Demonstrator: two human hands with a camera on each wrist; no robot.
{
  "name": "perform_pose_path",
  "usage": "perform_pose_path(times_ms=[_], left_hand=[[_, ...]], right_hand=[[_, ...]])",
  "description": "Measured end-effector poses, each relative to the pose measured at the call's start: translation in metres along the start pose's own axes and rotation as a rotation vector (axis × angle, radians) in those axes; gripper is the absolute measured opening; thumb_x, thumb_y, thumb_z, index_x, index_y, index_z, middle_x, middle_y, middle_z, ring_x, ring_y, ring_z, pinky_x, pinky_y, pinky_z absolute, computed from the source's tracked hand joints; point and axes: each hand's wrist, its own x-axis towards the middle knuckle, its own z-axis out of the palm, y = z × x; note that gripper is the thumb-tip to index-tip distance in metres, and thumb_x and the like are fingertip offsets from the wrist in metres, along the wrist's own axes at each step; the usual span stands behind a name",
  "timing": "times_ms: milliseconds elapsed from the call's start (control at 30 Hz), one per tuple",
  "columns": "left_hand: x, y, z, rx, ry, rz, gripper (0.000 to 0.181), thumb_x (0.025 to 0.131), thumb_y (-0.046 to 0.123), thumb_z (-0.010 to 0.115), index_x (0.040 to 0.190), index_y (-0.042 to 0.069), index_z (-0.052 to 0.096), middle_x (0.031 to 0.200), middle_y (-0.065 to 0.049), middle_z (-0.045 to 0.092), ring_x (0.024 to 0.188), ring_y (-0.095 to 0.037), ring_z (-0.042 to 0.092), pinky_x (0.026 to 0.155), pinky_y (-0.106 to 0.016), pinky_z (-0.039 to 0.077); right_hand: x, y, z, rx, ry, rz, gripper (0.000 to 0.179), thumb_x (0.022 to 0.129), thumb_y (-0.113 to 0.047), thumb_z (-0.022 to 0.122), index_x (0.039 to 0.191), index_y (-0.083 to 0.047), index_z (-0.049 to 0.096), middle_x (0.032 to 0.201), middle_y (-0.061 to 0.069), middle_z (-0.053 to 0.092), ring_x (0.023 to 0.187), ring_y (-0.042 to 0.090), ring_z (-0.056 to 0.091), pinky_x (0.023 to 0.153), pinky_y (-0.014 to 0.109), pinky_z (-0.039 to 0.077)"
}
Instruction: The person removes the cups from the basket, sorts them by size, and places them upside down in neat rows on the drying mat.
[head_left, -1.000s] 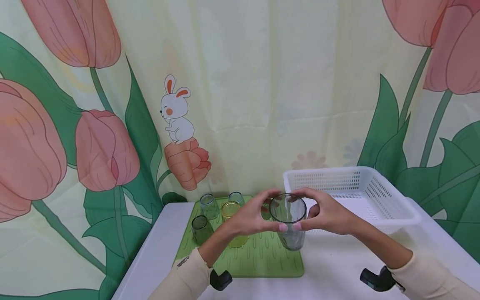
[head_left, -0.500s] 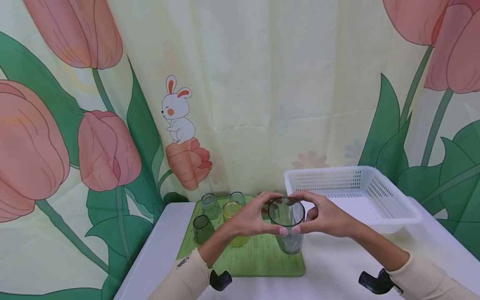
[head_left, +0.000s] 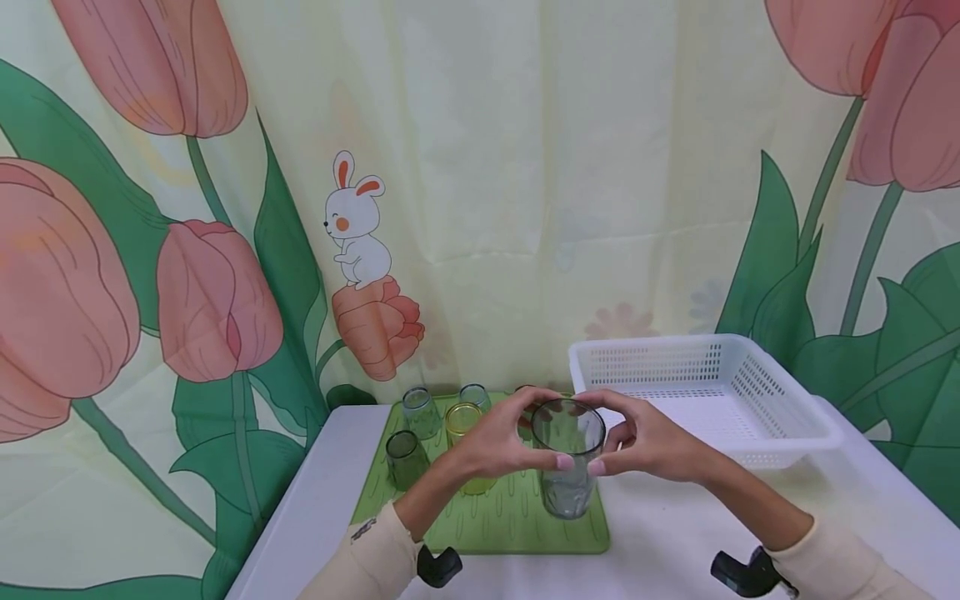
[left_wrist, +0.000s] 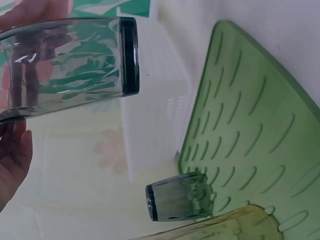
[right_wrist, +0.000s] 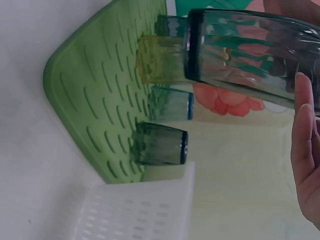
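Note:
A tall smoky-grey drinking glass (head_left: 566, 500) stands upright in the air over the right part of a green ridged mat (head_left: 525, 535), its rim up and thick dark base down. My left hand (head_left: 498, 442) grips its upper left side, thumb in front and fingers at the back. From the other side my right hand (head_left: 663, 442) pinches it near the rim, the thumb at its front right edge. In the left wrist view the grey glass (left_wrist: 85, 67) overlaps the backdrop, its base toward the mat. In the right wrist view a fingertip (right_wrist: 301, 85) lies against its wall.
On the mat stand a dark green-grey glass (head_left: 406, 461), a yellow glass (head_left: 462, 419), two bluish glasses (head_left: 420, 414) and a small grey glass (right_wrist: 162, 145), mostly hidden by my left hand in the head view. A white perforated basket (head_left: 806, 417) sits at the back right.
Both hands have moved the grey glass slightly left and down over the mat. The right thumb has shifted toward the glass's right edge.

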Motion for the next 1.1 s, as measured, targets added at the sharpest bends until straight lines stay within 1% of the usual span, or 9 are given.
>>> perform_pose_path(times_ms=[167, 267, 333, 400, 467, 533, 700, 833, 1100], left_hand=[[-0.001, 0.004, -0.004, 0.008, 0.000, 0.005, 0.073, 0.079, 0.038, 0.083, 0.142, 0.018, 0.050, 0.133, 0.000, 0.058, 0.112, -0.011, 0.055, 0.099, -0.029, 0.048], [-0.001, 0.006, -0.006, 0.008, 0.002, 0.011, 0.073, 0.080, 0.037, 0.083, 0.142, 0.018, 0.050, 0.133, 0.002, 0.058, 0.110, -0.008, 0.054, 0.099, -0.030, 0.048], [-0.001, 0.008, -0.007, -0.003, 0.004, 0.017, 0.073, 0.080, 0.036, 0.083, 0.142, 0.018, 0.050, 0.131, 0.002, 0.058, 0.109, -0.008, 0.055, 0.098, -0.032, 0.049], [-0.001, 0.009, -0.008, -0.010, 0.006, 0.026, 0.072, 0.080, 0.035, 0.083, 0.142, 0.018, 0.050, 0.131, 0.000, 0.059, 0.107, -0.008, 0.055, 0.098, -0.032, 0.049], [0.000, 0.010, -0.008, -0.013, 0.006, 0.038, 0.071, 0.080, 0.034, 0.083, 0.141, 0.017, 0.051, 0.131, -0.003, 0.059, 0.106, -0.008, 0.055, 0.097, -0.031, 0.049], [0.000, 0.012, -0.008, -0.014, 0.009, 0.041, 0.072, 0.079, 0.035, 0.082, 0.141, 0.017, 0.051, 0.131, -0.004, 0.059, 0.106, -0.007, 0.056, 0.097, -0.030, 0.049], [-0.002, 0.016, -0.007, -0.007, 0.023, 0.033, 0.073, 0.078, 0.039, 0.082, 0.140, 0.018, 0.051, 0.129, 0.005, 0.059, 0.108, -0.012, 0.057, 0.095, -0.029, 0.050], [-0.002, 0.016, -0.007, -0.009, 0.029, 0.052, 0.072, 0.078, 0.038, 0.082, 0.140, 0.017, 0.052, 0.129, 0.005, 0.060, 0.110, -0.020, 0.058, 0.095, -0.029, 0.051], [-0.004, 0.015, -0.006, -0.016, 0.024, 0.065, 0.071, 0.079, 0.037, 0.082, 0.140, 0.019, 0.051, 0.132, 0.001, 0.059, 0.109, -0.015, 0.057, 0.094, -0.029, 0.051]], right_hand=[[-0.004, 0.010, 0.006, 0.058, -0.006, -0.025, 0.078, 0.082, -0.004, 0.077, 0.148, 0.003, 0.037, 0.138, 0.028, 0.047, 0.064, 0.012, 0.068, 0.058, 0.028, 0.054], [-0.007, 0.019, 0.013, 0.116, -0.022, -0.049, 0.076, 0.083, -0.001, 0.075, 0.148, 0.003, 0.037, 0.137, 0.020, 0.051, 0.064, 0.010, 0.067, 0.059, 0.028, 0.055], [-0.008, 0.025, 0.018, 0.156, -0.041, -0.060, 0.075, 0.083, 0.001, 0.073, 0.148, 0.004, 0.035, 0.125, 0.010, 0.061, 0.063, 0.007, 0.066, 0.059, 0.027, 0.055], [-0.010, 0.031, 0.024, 0.203, -0.061, -0.062, 0.074, 0.084, 0.003, 0.072, 0.147, 0.006, 0.034, 0.101, -0.001, 0.067, 0.060, 0.003, 0.060, 0.054, 0.025, 0.050], [-0.012, 0.037, 0.030, 0.235, -0.080, -0.057, 0.075, 0.084, 0.003, 0.071, 0.147, 0.009, 0.031, 0.080, -0.007, 0.064, 0.058, 0.001, 0.055, 0.050, 0.024, 0.045], [-0.013, 0.043, 0.037, 0.246, -0.091, -0.043, 0.076, 0.084, 0.003, 0.072, 0.146, 0.010, 0.029, 0.070, -0.008, 0.062, 0.059, 0.000, 0.052, 0.048, 0.022, 0.040], [-0.015, 0.053, 0.049, 0.264, -0.109, -0.007, 0.080, 0.084, 0.001, 0.074, 0.147, 0.011, 0.025, 0.081, -0.007, 0.067, 0.058, 0.000, 0.053, 0.046, 0.019, 0.038], [-0.015, 0.057, 0.055, 0.290, -0.123, 0.031, 0.075, 0.084, -0.001, 0.075, 0.144, 0.011, 0.030, 0.078, -0.005, 0.067, 0.055, 0.000, 0.048, 0.046, 0.018, 0.037], [-0.018, 0.062, 0.060, 0.246, -0.105, 0.062, 0.069, 0.086, -0.004, 0.074, 0.143, 0.006, 0.037, 0.108, 0.012, 0.072, 0.067, 0.006, 0.062, 0.058, 0.027, 0.055]])
